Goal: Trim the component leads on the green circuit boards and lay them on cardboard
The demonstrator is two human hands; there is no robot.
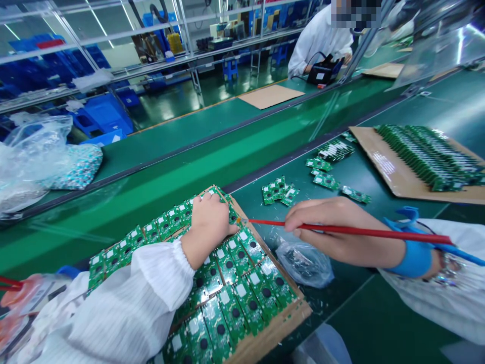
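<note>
Rows of green circuit boards (235,312), each with a white square and a dark round spot, lie on a cardboard sheet (254,349) in front of me. My left hand (209,218) is at the far part of the rows, its fingers curled down onto a circuit board and its thumb stretched to the right. The fingertips are hidden. In my right hand (333,230) is a thin red-handled brush (271,222), pinched near its front. Its orange tip meets the boards just beside my left thumb. A blue band (415,259) circles my right wrist.
A clear plastic bag (305,262) lies right of the cardboard. Loose boards (278,191) and a second cardboard (382,172) stacked with boards are farther right. A green conveyor belt (159,174) runs behind. Plastic bags (41,156) sit far left. A co-worker (316,40) sits across.
</note>
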